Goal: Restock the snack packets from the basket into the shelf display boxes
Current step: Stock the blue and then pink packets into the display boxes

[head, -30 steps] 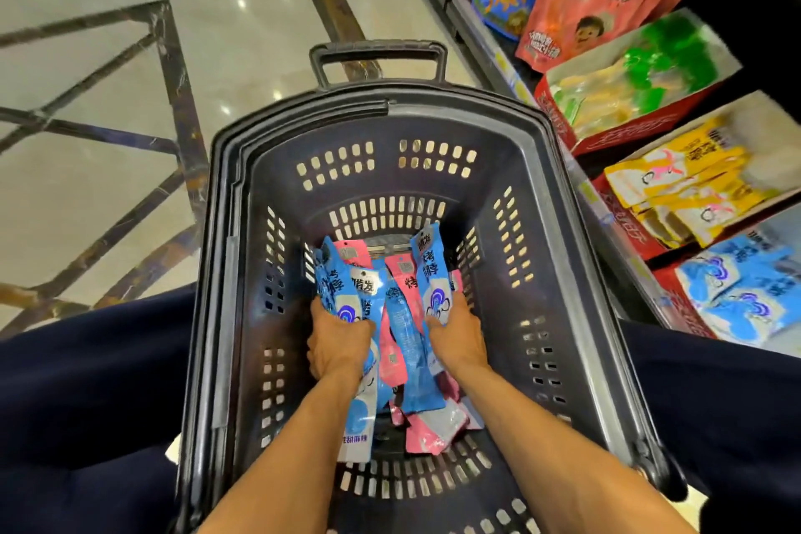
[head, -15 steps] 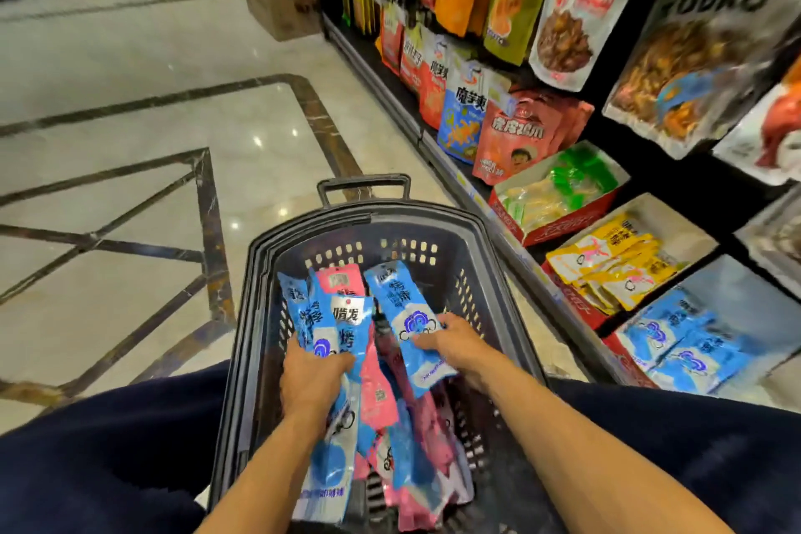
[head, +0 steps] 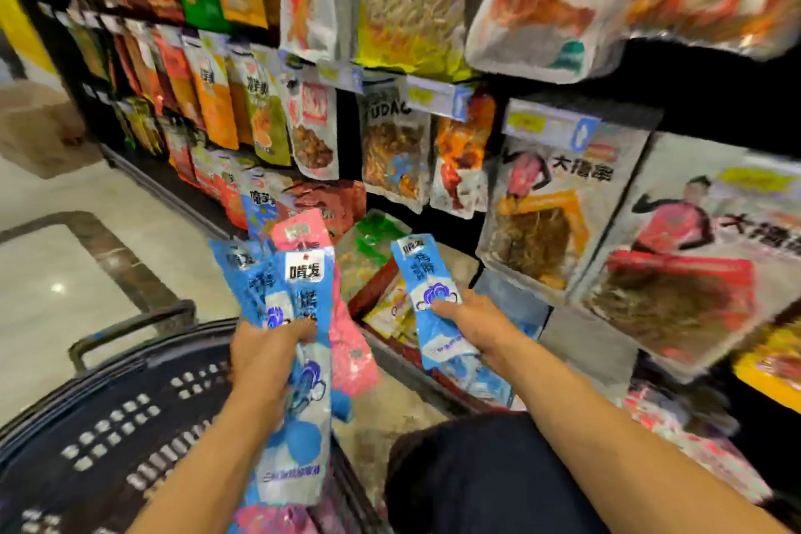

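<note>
A fanned bunch of blue and pink plastic snack packets (head: 303,286) is gripped at mid-length by the left hand (head: 260,360), above the dark perforated plastic basket (head: 143,369). The right hand (head: 472,325) pinches one separate blue packet (head: 429,273), held toward the red cardboard display boxes (head: 372,286) on the low shelf, probably to feed packets in singly.

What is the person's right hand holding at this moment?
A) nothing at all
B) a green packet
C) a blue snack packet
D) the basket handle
C: the right hand grips a blue snack packet in front of the shelf. The left hand holds a bunch of blue and pink packets, and neither hand touches the basket handle.
</note>
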Available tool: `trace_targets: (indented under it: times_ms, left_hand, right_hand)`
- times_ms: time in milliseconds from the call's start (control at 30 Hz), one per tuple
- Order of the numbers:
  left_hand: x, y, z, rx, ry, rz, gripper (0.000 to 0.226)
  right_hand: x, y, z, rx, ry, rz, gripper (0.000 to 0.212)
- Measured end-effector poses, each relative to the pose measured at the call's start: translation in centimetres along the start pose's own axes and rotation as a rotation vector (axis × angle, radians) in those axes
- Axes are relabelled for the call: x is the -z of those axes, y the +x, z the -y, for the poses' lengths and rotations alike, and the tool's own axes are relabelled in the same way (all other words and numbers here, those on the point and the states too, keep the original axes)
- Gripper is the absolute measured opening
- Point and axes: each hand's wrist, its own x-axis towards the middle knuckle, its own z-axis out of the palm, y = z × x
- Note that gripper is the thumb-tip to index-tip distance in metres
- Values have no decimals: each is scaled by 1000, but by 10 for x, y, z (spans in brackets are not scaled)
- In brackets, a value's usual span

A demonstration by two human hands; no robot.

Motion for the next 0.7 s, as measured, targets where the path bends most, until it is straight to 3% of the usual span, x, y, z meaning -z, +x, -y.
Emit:
trace_targets:
  times_ms: [133, 233, 300, 367, 467, 567, 633, 700]
  left_hand:
    - [-96, 18, 14, 7, 70, 94, 57]
    - [-143, 33, 49, 46, 140, 195, 55]
    - [-169, 53, 71, 69, 192, 264, 57]
    - [-192, 77, 91, 97, 220, 290, 53]
    - [-212, 98, 130, 162, 205, 253, 47]
    - [-222, 104, 165, 206, 192, 278, 46]
    - [-225, 111, 176, 231, 171, 285, 40]
    - [-225, 120, 179, 247, 187, 288, 37]
  right_hand:
    - [62, 26, -56, -78, 8, -234, 8]
    - [83, 60, -130, -203, 31, -442, 22]
    - [85, 87, -153, -260, 79, -563, 46]
    - [86, 121, -163, -267, 83, -585, 60]
    - [86, 171, -174, -245, -45, -605, 55]
    - [94, 196, -196, -319, -424, -631, 42]
    - [95, 207, -211, -327, -514, -620, 36]
    - [86, 217, -219, -310, -624, -622, 45]
